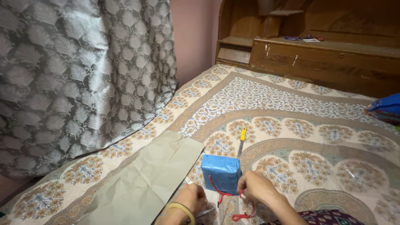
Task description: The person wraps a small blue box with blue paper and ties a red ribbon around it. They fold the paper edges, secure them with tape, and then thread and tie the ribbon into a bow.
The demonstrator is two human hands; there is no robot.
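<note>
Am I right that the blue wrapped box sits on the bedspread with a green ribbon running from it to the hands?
Not quite: the head view shows the ribbon is red, not green. Otherwise yes: the blue wrapped box sits on the bedspread, and the ribbon runs from it to the right hand.

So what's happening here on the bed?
A person sits at a bed covered with a patterned bedspread, working on a small parcel wrapped in blue paper. The right hand pinches a red string that runs up the parcel's side, while the left hand rests just beside the parcel. A sheet of plain brown paper lies to the left, and a yellow-handled cutter lies behind the parcel.
</note>
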